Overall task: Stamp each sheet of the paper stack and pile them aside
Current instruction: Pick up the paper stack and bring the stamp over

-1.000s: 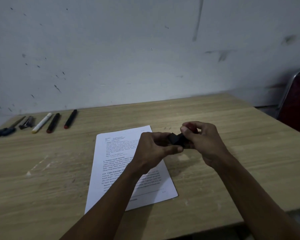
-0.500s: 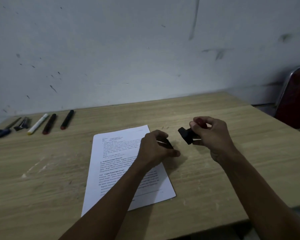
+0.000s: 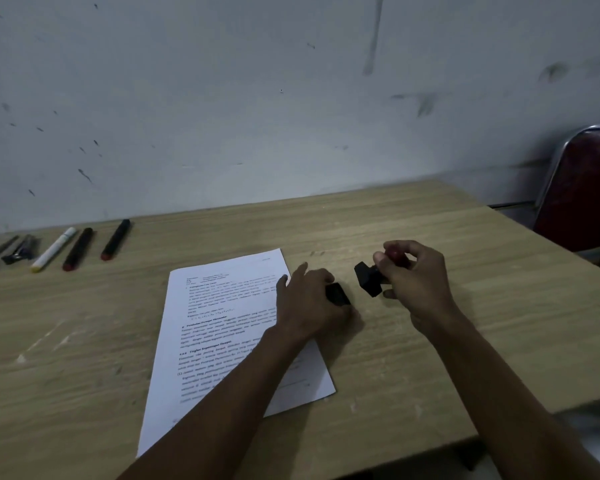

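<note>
Paper stack (image 3: 222, 327) lies printed side up on the wooden worktop (image 3: 430, 358), nearest the viewer. Left hand (image 3: 309, 306) rests at its right edge, fingers curled on a black cap (image 3: 338, 294). Right hand (image 3: 416, 282), just beside, grips the stamp (image 3: 369, 278) raised off the surface. Markers (image 3: 80, 249) lie far left by the wall.

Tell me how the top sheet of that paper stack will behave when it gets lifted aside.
The top sheet looks thin and lies flat on the table, so it will probably flop and bend if lifted by one corner. It seems light. It may slide over the sheets beneath rather than separate cleanly.
</note>
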### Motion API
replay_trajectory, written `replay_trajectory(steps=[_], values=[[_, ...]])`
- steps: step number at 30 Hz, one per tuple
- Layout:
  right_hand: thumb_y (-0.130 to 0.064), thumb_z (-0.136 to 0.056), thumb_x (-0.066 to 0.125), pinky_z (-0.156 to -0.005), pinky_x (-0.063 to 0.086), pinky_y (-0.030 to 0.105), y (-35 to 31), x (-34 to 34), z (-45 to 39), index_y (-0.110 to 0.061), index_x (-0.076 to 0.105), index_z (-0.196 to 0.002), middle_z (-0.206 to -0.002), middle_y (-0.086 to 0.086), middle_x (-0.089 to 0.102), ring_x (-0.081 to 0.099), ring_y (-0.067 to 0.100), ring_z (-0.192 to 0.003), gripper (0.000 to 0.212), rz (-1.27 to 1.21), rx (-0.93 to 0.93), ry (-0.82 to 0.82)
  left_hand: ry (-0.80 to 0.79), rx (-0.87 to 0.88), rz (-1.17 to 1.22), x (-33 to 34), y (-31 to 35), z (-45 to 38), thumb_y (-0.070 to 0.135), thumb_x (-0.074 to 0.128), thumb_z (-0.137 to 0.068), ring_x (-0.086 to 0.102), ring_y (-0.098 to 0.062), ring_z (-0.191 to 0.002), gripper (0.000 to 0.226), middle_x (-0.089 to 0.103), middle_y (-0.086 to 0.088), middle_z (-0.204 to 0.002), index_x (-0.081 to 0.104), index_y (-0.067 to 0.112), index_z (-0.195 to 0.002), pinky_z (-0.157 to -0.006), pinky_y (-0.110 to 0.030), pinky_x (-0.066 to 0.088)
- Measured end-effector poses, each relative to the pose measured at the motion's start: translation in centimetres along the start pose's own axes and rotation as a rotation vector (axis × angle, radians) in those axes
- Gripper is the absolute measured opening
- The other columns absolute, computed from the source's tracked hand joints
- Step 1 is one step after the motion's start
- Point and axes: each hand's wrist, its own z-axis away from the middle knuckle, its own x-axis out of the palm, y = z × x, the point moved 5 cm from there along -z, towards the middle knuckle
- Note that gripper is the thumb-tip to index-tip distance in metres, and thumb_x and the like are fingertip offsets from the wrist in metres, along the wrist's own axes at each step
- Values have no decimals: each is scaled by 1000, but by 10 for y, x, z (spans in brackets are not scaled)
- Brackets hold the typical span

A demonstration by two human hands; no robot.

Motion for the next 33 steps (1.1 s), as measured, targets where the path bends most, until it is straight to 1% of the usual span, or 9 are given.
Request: replay_trajectory(steps=[3,6,8,17,21,23,27,30,33], values=[[-15,-87,73,-70,59,39,3,2,1,-19,67,-105,-103,4,68,69,23,-94,20,3,9,-3,-16,8,50,-3,0,2,54,75,-66,39,-22,-137,56,65,-1,-123,64,22,-110,-109,-51,33],[-15,-86,73,-80,59,43,4,6,3,-19,67,-106,-102,1,67,69,21,-96,21,4,14,-14,3,31,51,-8,0,5,54,75,-64,60,-21,-109,56,69,0,-109,65,22,-108,-95,-42,46],[-15,-86,73,-80,59,43,4,8,5,-18,67,-108,-102,1,67,69,20,-97,22,7,11,-23,0,42,56,-9,0,5,53,76,-65,64,-19,-102,59,69,1,-110,65,22,-113,-91,-37,50],[-16,-87,73,-82,59,43,-2,14,11,-21,67,-106,-103,0,67,68,20,-98,21,12,-11,-59,-41,43,112,-10,0,7,48,80,-68,63,-19,-105,64,68,-2,-118,62,19,-122,-92,-36,51],[-14,-86,73,-77,58,37,-9,17,15,-18,68,-106,-101,1,68,69,21,-95,21,3,-29,-68,-49,44,95,-14,-1,10,57,81,-62,56,-21,-119,84,60,-2,-132,53,20,-132,-101,-37,45],[-13,-86,73,-73,57,34,-12,20,17,-18,68,-105,-100,2,68,69,21,-96,20,-2,-38,-82,-36,42,120,-22,-7,12,55,81,-63,52,-21,-125,85,56,-1,-137,50,20,-135,-103,-34,41],[-13,-87,72,-62,55,29,-18,32,22,-23,67,-103,-103,4,68,69,20,-96,20,15,-53,-153,65,22,155,-52,-35,17,45,78,-73,45,-18,-130,68,54,1,-138,54,21,-133,-104,-28,32],[-14,-86,73,-71,60,37,-19,47,28,-25,67,-101,-104,3,68,68,19,-96,19,74,-85,-191,177,-15,145,-76,-63,25,31,72,-82,48,-17,-127,45,60,1,-132,62,19,-124,-107,-27,31],[-14,-85,74,-67,58,32,-19,68,35,-23,68,-102,-101,0,68,67,17,-93,20,146,-152,-237,248,-54,132,-94,-92,34,20,69,-85,55,-19,-121,32,66,-3,-124,67,14,-116,-103,-24,32]])
